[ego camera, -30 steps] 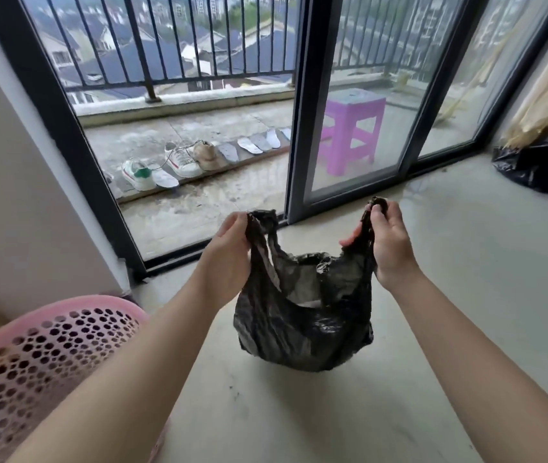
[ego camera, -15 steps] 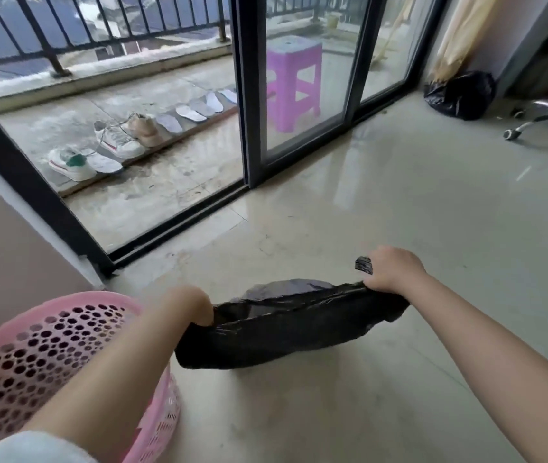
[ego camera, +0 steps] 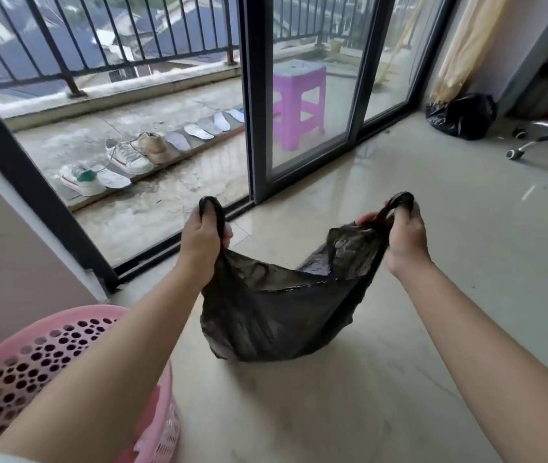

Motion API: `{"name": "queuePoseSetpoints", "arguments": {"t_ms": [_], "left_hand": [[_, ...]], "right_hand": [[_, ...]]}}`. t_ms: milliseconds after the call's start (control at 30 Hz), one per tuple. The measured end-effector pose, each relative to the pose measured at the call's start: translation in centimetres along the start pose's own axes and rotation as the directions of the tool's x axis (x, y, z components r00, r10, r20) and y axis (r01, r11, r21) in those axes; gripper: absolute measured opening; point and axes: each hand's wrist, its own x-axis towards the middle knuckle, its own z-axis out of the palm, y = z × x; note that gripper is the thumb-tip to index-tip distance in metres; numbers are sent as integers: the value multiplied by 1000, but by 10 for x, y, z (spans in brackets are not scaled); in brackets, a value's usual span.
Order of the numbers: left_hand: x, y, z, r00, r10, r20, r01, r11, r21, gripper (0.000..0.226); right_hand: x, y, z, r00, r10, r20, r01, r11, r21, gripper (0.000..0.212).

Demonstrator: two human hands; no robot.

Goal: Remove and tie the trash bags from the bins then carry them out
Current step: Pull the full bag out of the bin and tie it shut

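A black trash bag (ego camera: 276, 315) hangs above the pale floor, stretched between both hands. My left hand (ego camera: 204, 238) is closed around one handle loop, which sticks up above the fist. My right hand (ego camera: 404, 235) grips the other handle loop, held wide to the right. The bag's mouth sags between them and its contents are hidden. A pink perforated bin (ego camera: 8, 369) stands at the lower left under my left forearm. A second black trash bag (ego camera: 463, 115) sits tied on the floor at the far right by a curtain.
The sliding glass door (ego camera: 255, 95) stands open to a wet balcony with shoes (ego camera: 128, 155) and insoles in a row. A purple stool (ego camera: 299, 105) stands behind the glass. An office chair base (ego camera: 546, 142) is at the right edge. A beige wall (ego camera: 5, 262) is on the left.
Half a second ago both hands were low with the bag pulled flat between them. Now they have risen and the bag hangs in a sagging pouch, handle loops up.
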Motion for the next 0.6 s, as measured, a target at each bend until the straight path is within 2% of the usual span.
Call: {"name": "queuePoseSetpoints", "arguments": {"t_ms": [67,133,200,267,300,367,400,467,500,533,600], "left_hand": [[-1,18,11,999,7,-38,-14,982,-191,32],[-8,18,13,996,18,-82,-28,992,-120,26],[-14,0,6,998,-26,-60,27,999,22,28],[-18,-23,0,997,-78,-22,79,995,63,27],[-19,-30,-3,996,-87,-24,89,993,81,27],[-21,-43,-9,994,-94,-60,98,992,75,34],[-22,-48,-11,992,-112,-57,114,993,39,30],[-29,-57,-13,987,-161,7,161,987,4,22],[-33,-61,-14,979,-191,71,188,981,43,26],[-36,-67,-15,964,-231,136,215,969,123,40],[-40,-77,-13,927,-291,238,211,927,309,80]], "right_hand": [[2,-11,16,998,17,61,-26,987,156,30],[5,-9,20,997,42,58,-53,978,203,30],[6,0,17,990,117,76,-134,949,286,29],[5,11,9,979,172,108,-200,911,360,26],[6,17,5,981,160,107,-188,922,338,24],[9,28,-3,980,103,172,-134,975,179,30],[10,34,-6,969,67,237,-80,996,47,29],[6,45,-13,948,46,315,23,977,-213,17],[7,51,-17,944,71,323,22,961,-275,24],[8,57,-20,940,100,326,9,949,-315,33],[8,64,-26,944,113,309,32,903,-428,33]]}}
